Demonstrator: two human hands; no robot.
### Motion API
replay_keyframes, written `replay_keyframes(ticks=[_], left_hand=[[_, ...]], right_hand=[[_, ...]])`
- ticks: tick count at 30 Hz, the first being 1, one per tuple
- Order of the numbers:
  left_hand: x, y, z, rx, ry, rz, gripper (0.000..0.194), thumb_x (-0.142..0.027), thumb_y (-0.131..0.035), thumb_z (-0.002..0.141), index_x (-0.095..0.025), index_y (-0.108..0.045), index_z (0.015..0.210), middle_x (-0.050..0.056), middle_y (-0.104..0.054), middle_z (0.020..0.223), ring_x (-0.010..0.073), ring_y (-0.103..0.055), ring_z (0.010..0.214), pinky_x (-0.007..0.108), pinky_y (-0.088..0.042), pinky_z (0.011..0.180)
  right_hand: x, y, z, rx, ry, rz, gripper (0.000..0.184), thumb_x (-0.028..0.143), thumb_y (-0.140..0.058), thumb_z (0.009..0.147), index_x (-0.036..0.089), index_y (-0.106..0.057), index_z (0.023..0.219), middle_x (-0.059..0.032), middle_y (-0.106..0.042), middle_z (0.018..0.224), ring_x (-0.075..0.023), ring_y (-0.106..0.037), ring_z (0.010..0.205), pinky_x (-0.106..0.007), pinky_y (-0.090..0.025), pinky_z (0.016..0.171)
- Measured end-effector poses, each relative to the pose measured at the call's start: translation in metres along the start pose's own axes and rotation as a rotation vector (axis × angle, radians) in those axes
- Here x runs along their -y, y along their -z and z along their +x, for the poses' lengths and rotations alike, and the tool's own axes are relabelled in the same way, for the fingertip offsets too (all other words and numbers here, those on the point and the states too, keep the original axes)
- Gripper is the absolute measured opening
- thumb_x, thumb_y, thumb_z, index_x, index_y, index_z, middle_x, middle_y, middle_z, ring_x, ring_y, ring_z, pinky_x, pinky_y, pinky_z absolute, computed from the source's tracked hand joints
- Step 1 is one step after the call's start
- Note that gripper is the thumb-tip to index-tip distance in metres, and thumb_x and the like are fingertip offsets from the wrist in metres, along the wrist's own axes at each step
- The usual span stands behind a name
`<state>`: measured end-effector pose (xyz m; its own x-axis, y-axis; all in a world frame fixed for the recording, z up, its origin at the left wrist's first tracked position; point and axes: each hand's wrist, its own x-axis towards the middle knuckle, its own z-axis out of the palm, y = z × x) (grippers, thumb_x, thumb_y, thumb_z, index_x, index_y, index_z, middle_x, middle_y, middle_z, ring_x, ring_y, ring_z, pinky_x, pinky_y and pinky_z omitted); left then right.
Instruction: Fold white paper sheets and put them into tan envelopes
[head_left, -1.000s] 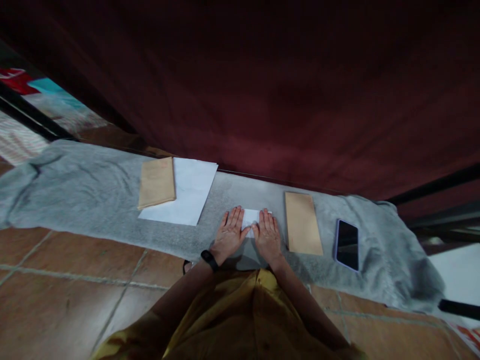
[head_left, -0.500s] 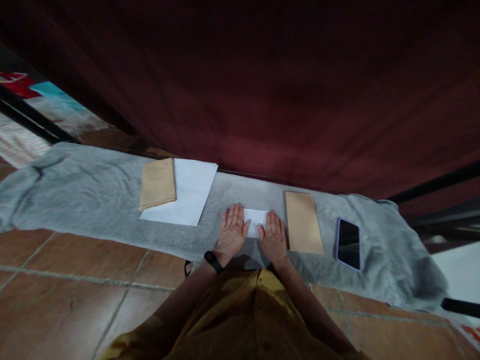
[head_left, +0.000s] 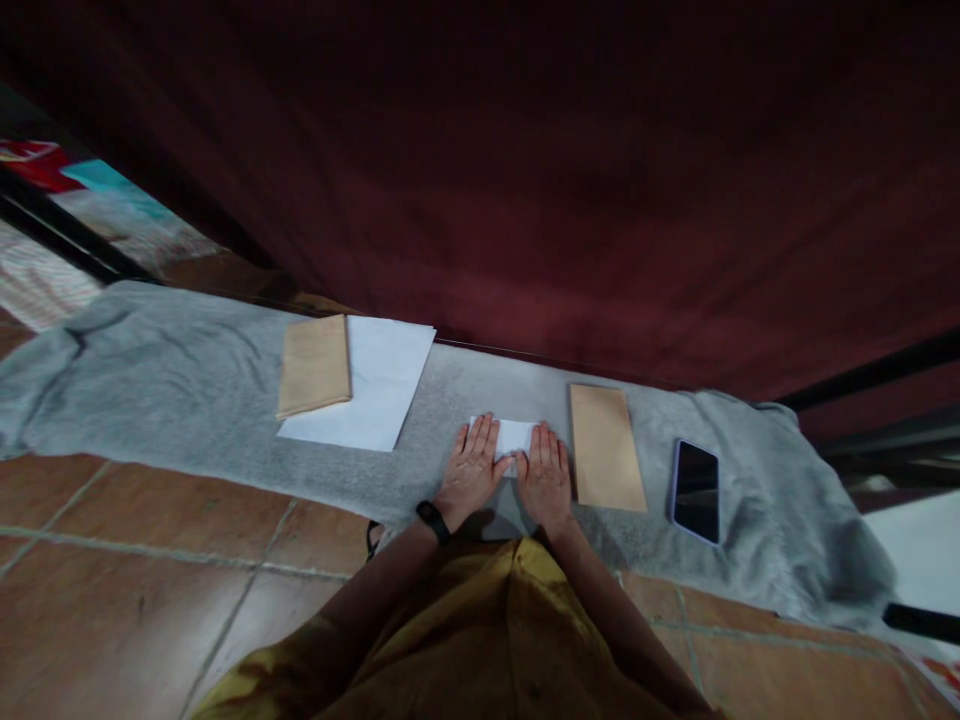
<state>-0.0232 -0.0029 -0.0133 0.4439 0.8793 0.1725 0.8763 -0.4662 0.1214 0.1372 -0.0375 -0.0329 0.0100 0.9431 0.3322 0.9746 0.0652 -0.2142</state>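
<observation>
A small piece of white folded paper [head_left: 514,437] lies on the grey cloth [head_left: 450,390] in front of me, partly covered by my hands. My left hand [head_left: 472,465] rests flat on its left part, fingers stretched out and pointing away from me. On the right part lies my right hand [head_left: 545,475], also flat, its thumb close to the left thumb. Just right of that hand is a brown envelope-like rectangle [head_left: 607,447], apart from the fingers.
Larger white sheets [head_left: 386,385] lie to the left, with a brown paper packet [head_left: 315,366] on top. A phone [head_left: 696,490] rests at the right. Dark red fabric [head_left: 510,200] hangs behind the cloth-covered surface, and tiled floor [head_left: 135,570] shows in front.
My left hand has slid right, toward my right hand, uncovering the paper's left corner. My right hand has stayed almost in place.
</observation>
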Motion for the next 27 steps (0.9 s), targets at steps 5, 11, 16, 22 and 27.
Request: replay_keyframes(ticks=[5, 11, 16, 22, 27], left_hand=[[0.008, 0.001, -0.006, 0.021, 0.009, 0.001, 0.072, -0.052, -0.04, 0.102, -0.01, -0.029, 0.16, 0.019, -0.029, 0.166, 0.0297, -0.024, 0.156, 0.052, -0.021, 0.126], [0.01, 0.001, -0.008, 0.03, -0.006, -0.005, 0.076, -0.057, -0.045, 0.1, -0.014, -0.029, 0.16, 0.019, -0.027, 0.167, 0.0312, -0.023, 0.156, 0.053, -0.019, 0.126], [0.01, 0.0, -0.007, 0.037, -0.004, -0.002, 0.077, -0.058, -0.044, 0.1, -0.013, -0.03, 0.16, 0.019, -0.028, 0.166, 0.0316, -0.024, 0.155, 0.053, -0.018, 0.126], [0.007, 0.001, -0.006, 0.041, 0.003, 0.017, 0.077, -0.057, -0.045, 0.099, -0.012, -0.03, 0.159, 0.02, -0.029, 0.166, 0.0327, -0.026, 0.155, 0.054, -0.019, 0.126], [0.007, 0.003, -0.007, 0.057, -0.01, 0.032, 0.075, -0.046, -0.049, 0.098, -0.012, -0.025, 0.161, 0.02, -0.025, 0.167, 0.032, -0.023, 0.156, 0.054, -0.019, 0.126]], right_hand=[[-0.001, -0.002, -0.001, -0.002, 0.006, 0.003, 0.061, 0.033, -0.033, 0.107, 0.001, -0.028, 0.159, -0.0249, -0.037, 0.16, -0.0319, -0.033, 0.15, -0.054, -0.03, 0.12], [-0.002, -0.003, -0.001, -0.02, 0.014, 0.006, 0.061, 0.033, -0.033, 0.107, 0.004, -0.025, 0.16, -0.0245, -0.039, 0.16, -0.0321, -0.035, 0.149, -0.055, -0.032, 0.118], [-0.005, -0.001, -0.003, -0.017, 0.014, 0.004, 0.061, 0.035, -0.033, 0.108, 0.003, -0.027, 0.16, -0.0246, -0.039, 0.16, -0.0318, -0.037, 0.148, -0.052, -0.034, 0.118], [-0.003, 0.006, -0.009, -0.049, -0.012, 0.022, 0.063, 0.036, -0.034, 0.108, 0.004, -0.021, 0.161, -0.0256, -0.037, 0.161, -0.0326, -0.036, 0.149, -0.054, -0.035, 0.117], [0.012, 0.008, -0.01, 0.07, 0.14, 0.052, 0.059, 0.034, -0.034, 0.108, 0.005, -0.031, 0.159, -0.0197, -0.039, 0.161, -0.0278, -0.033, 0.151, -0.048, -0.031, 0.122]])
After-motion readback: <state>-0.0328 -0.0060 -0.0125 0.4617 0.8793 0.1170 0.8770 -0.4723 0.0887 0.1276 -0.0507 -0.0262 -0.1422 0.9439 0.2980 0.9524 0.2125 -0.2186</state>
